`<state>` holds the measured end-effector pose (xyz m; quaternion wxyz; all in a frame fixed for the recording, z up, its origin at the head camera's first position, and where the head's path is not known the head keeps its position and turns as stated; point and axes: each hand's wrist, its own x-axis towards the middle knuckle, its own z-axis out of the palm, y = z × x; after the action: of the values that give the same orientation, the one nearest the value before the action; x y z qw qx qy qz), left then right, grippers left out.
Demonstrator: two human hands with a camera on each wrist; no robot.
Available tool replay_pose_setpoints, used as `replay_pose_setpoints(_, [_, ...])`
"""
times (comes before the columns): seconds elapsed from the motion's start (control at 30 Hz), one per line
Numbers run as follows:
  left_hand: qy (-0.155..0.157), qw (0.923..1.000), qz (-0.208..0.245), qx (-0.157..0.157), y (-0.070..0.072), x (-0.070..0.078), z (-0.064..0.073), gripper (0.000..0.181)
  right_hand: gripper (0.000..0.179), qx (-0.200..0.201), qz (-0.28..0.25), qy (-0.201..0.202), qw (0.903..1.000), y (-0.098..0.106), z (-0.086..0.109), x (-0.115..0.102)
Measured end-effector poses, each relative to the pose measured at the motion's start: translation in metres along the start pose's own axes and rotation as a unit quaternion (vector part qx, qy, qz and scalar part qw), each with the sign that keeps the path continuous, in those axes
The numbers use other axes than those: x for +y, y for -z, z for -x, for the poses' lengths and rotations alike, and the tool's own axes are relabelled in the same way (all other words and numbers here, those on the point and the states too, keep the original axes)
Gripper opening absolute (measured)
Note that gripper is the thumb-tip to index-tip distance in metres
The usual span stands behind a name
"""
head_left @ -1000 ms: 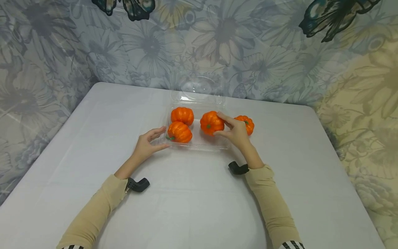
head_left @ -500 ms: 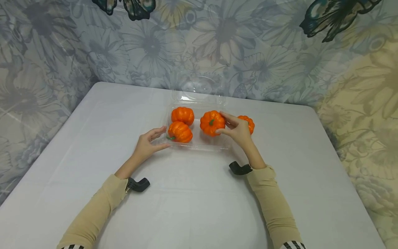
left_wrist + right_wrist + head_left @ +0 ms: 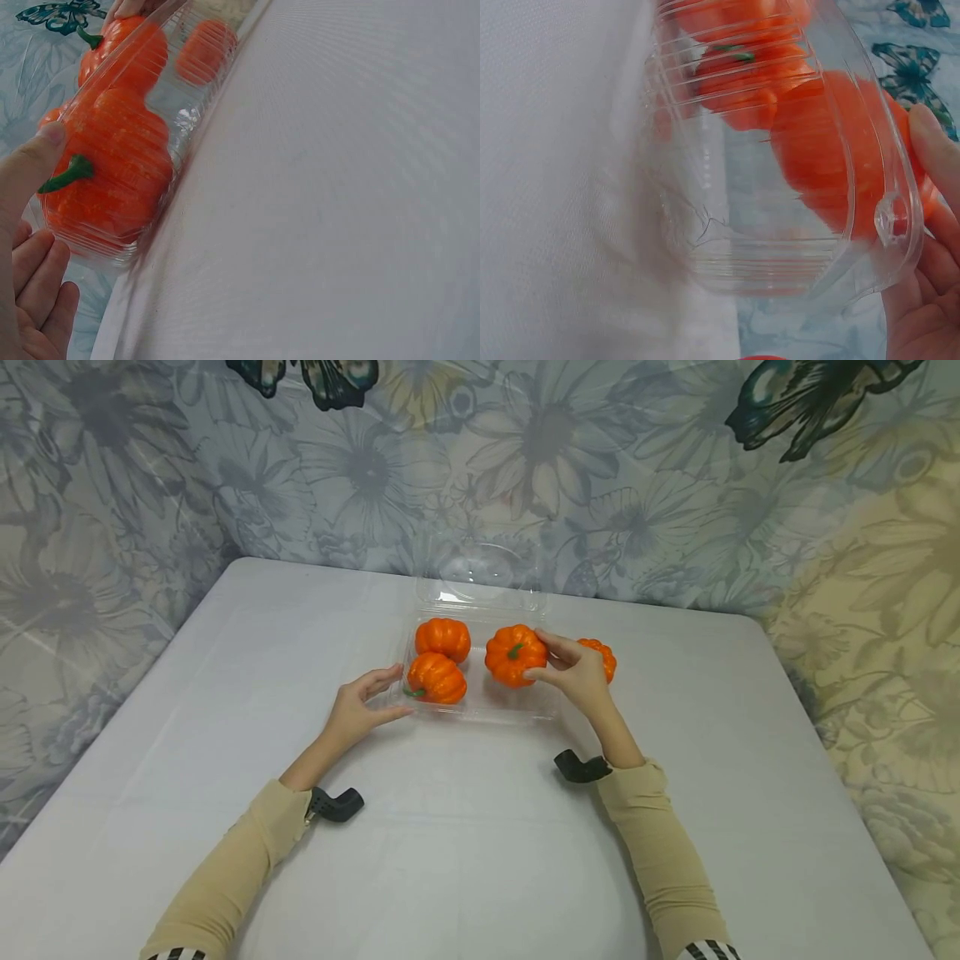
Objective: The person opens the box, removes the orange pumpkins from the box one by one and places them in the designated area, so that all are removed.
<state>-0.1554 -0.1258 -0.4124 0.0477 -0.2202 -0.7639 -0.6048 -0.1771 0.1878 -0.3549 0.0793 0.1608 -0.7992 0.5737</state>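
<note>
My right hand (image 3: 576, 670) pinches a small orange pumpkin (image 3: 514, 655) between thumb and fingers, over the right half of a clear plastic container (image 3: 480, 713). In the right wrist view this pumpkin (image 3: 821, 150) shows partly through the container's wall, its lower part inside the rim. Two more pumpkins fill the left half: a rear one (image 3: 442, 638) and a front one (image 3: 437, 678) whose green stem points left. My left hand (image 3: 358, 706) rests at the container's left end with thumb and fingers spread. In the left wrist view its thumb (image 3: 34, 161) lies at the rim.
Another pumpkin (image 3: 604, 658) lies on the white table (image 3: 465, 843) right of the container, partly hidden behind my right hand. The container's clear hinged lid (image 3: 482, 572) stands raised at the back, near the floral wall covering (image 3: 360, 468).
The pumpkin in my right hand has turned, so its green stem faces further upward, and it has risen slightly. My left hand and the other pumpkins stay in place.
</note>
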Motion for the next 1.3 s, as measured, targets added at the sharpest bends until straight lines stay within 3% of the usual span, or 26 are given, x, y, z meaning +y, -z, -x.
replay_pose_setpoints(0.3, [-0.006, 0.9999, -0.006, -0.006, -0.001, 0.001, -0.001, 0.053, 0.051, 0.013, -0.020, -0.006, 0.9997, 0.003, 0.002, 0.002])
replay_pose_setpoints(0.53, [-0.004, 0.9999, -0.009, -0.004, -0.002, 0.003, 0.000, 0.053, 0.051, 0.030, -0.049, -0.009, 0.9983, 0.010, 0.000, 0.020])
replay_pose_setpoints(0.77, [-0.010, 0.9998, -0.013, -0.005, -0.002, 0.003, 0.001, 0.054, 0.055, 0.040, -0.063, -0.022, 0.9970, 0.015, 0.003, 0.024])
replay_pose_setpoints(0.97, [-0.016, 0.9997, -0.016, 0.001, -0.001, 0.003, 0.001, 0.053, 0.054, 0.034, -0.104, -0.037, 0.9933, 0.022, -0.005, 0.063])
replay_pose_setpoints(1.1, [-0.014, 0.9997, -0.018, 0.007, -0.002, 0.003, 0.002, 0.053, 0.054, 0.037, -0.078, -0.044, 0.9953, 0.023, -0.003, 0.040])
replay_pose_setpoints(1.17, [-0.016, 0.9997, -0.018, 0.008, -0.002, 0.004, 0.002, 0.053, 0.054, 0.038, -0.087, -0.034, 0.9949, 0.026, -0.006, 0.049])
replay_pose_setpoints(1.23, [-0.019, 0.9997, -0.017, 0.007, -0.003, 0.003, 0.001, 0.053, 0.054, 0.038, -0.103, -0.042, 0.9931, 0.029, -0.003, 0.045])
replay_pose_setpoints(1.3, [-0.021, 0.9996, -0.016, 0.004, -0.003, 0.003, 0.000, 0.053, 0.056, 0.044, -0.130, -0.039, 0.9898, 0.033, -0.005, 0.062])
